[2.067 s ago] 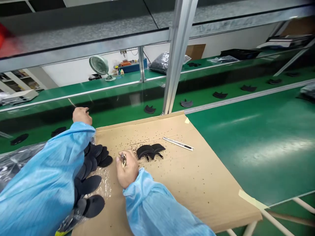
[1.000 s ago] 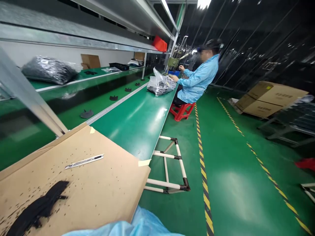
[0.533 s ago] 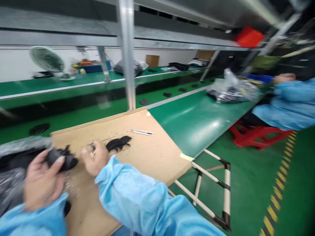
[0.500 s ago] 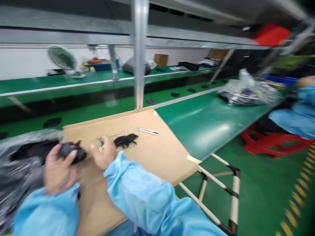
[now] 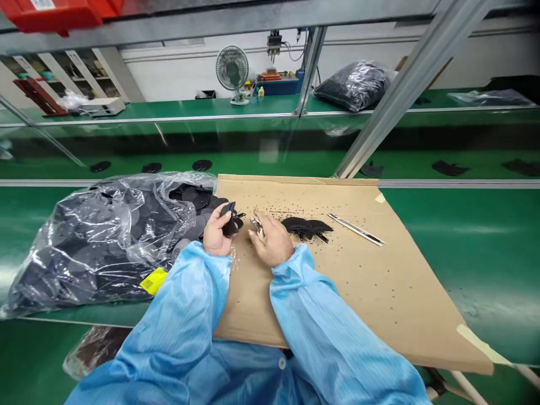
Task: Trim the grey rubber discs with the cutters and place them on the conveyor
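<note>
My left hand is closed around a thin, curved black plastic part, whose narrow prongs point right. Close by, my right hand grips small nippers with silver jaws and a pale handle. The jaws face the held part but stay apart from it. Several black curved parts lie in a pile just right of my right hand. Beside my left hand, a clear plastic bag spills out many black disc-like parts.
Brown cardboard covers the bench, with small black scraps strewn over it. On it lies a slim utility knife. A green conveyor behind carries spaced black parts. A slanted metal post rises at the back right.
My view has swung left, bringing the whole bag into sight and taking the person in blue at the right out of it. Both hands keep their holds.
</note>
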`<state>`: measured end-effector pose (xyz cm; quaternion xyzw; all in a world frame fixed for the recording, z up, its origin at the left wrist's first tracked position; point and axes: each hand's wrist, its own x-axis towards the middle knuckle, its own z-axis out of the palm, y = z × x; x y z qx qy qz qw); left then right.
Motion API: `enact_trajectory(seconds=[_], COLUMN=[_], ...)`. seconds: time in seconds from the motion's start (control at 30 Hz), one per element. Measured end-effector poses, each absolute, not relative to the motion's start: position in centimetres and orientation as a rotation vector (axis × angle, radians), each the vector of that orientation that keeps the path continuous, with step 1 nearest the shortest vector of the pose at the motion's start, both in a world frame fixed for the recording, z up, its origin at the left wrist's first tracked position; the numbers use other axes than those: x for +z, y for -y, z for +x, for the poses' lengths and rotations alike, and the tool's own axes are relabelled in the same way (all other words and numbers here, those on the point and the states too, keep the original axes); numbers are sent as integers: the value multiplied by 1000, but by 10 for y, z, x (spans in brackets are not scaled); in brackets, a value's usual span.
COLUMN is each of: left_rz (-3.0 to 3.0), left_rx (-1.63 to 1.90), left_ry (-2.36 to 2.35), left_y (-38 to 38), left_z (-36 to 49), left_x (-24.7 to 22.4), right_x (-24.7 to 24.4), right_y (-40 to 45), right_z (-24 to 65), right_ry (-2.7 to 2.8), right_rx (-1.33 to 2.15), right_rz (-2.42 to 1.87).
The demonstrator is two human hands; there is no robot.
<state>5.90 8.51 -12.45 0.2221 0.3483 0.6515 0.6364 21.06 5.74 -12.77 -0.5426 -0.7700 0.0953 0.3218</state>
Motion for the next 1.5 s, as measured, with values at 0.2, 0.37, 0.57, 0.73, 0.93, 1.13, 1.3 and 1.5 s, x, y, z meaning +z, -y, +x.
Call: enact_trajectory(seconds=[0.2, 0.37, 0.57, 0.73, 0.93, 1.13, 1.3, 1.5], left_rz=[494, 485, 472, 484, 523, 548, 518, 459], left_rx=[1503, 1494, 1480, 1469, 1465, 1479, 1483, 1445], left_ry=[-789, -727, -711, -708, -737, -826, -826, -751], left_y=[-86, -86, -87, -86, -85, -83, -82, -84], left_z=[59, 59, 57, 57, 58, 63, 63, 57], left_x=[-129, -128, -129, -129, -128, -126, -123, -123], right_x=[-129, -128, -127, -124, -112, -115, -125, -130], right_y=[-58, -57, -57, -56, -54, -55, -58, -60], right_z=[212, 213, 213, 214, 215, 213, 212, 211], right_ry=[2071, 2065, 2079, 2121, 2180, 2105, 1934, 1867], right_rx=[193, 177, 155, 153, 149, 250, 324, 347], right_rz=[-1379, -1393, -1417, -1435, -1597, -1658, -1539, -1493])
